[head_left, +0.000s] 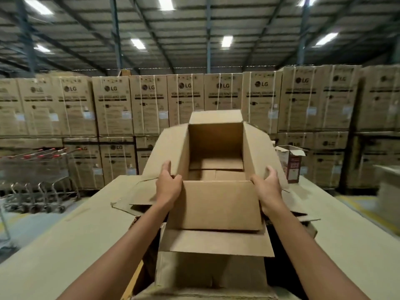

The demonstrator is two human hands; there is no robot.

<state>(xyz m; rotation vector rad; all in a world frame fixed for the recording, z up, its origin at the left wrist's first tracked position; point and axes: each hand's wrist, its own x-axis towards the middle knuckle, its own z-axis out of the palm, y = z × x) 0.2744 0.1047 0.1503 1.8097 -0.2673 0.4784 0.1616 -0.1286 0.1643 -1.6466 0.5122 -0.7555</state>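
Open cardboard box [216, 204], centre of frame, held above flattened cartons on a table [65, 245]. Left hand [167, 186] grips its near-left corner, thumb inside the wall; right hand [267, 188] grips the near-right corner likewise. Small printed carton [291, 164] stands at right.

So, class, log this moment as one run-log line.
left hand: grips cardboard box at near-left corner | right hand: grips near-right corner | cardboard box: open, flaps out, looks empty | beside: small carton, open top

box [216, 204] mouth open, flaps [168, 152] flanking; small carton [290, 163] right
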